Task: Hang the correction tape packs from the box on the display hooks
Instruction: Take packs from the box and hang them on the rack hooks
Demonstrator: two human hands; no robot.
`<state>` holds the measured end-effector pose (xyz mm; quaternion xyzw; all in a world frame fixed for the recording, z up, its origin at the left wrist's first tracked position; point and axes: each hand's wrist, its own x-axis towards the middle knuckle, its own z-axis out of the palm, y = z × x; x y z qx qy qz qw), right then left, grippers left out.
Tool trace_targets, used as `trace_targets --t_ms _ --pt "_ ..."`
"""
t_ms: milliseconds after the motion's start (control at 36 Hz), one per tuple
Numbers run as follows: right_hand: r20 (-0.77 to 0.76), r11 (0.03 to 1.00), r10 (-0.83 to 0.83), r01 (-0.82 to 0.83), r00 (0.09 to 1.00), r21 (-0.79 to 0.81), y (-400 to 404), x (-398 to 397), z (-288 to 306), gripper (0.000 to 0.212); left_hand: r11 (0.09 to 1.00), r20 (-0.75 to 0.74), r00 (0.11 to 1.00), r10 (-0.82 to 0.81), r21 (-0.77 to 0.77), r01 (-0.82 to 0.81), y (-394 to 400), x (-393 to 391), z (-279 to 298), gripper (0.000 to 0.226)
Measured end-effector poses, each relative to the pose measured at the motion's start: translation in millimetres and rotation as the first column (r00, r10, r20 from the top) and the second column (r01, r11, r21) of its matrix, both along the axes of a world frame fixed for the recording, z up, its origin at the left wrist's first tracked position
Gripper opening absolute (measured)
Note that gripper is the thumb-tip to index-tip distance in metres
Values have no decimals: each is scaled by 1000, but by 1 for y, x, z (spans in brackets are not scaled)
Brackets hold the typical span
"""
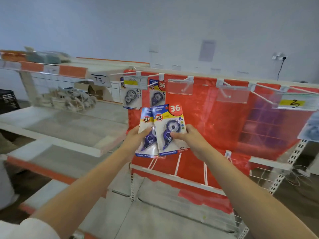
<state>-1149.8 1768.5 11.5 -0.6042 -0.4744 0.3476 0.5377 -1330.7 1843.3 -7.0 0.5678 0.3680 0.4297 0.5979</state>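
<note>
My left hand (pixel 136 136) grips one correction tape pack (pixel 146 133) by its left edge. My right hand (pixel 187 137) pinches a second pack (pixel 170 125) that overlaps the first on its right. Both packs are white and blue cards with a purple dispenser and a red "36" badge, held upright in front of the red display panel (pixel 207 118). Two more packs hang above: one (pixel 132 97) under a yellow price tag, another (pixel 157 94) to its right. White display hooks (pixel 187 83) with clear tag holders run along the top rail. The box is not in view.
Further hooks (pixel 226 94) with clear tag holders stand out to the right; one holder shows a yellow label marked "3" (pixel 293 103). On the left are white shelves (pixel 65 121) and a wire basket of packaged goods (pixel 67 99). A lower hook row (pixel 177 163) sits beneath the packs.
</note>
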Motion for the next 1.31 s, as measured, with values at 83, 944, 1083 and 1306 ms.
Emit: trace_targets --t_ms 83,944,1083,1306 --pt "21 998 -56 55 998 29 9 -6 -1 28 999 30 1000 -4 -33 5 12 -16 -2 26" --pt "84 965 -151 129 985 228 64 -80 29 27 982 137 988 66 -186 -40 78 -85 9 9" --pt "111 955 -208 178 972 236 72 -85 32 19 983 159 986 48 -183 -19 88 -90 8 12" --pt "158 953 -239 201 958 226 88 -95 37 21 981 199 980 -4 -189 42 101 -94 11 16"
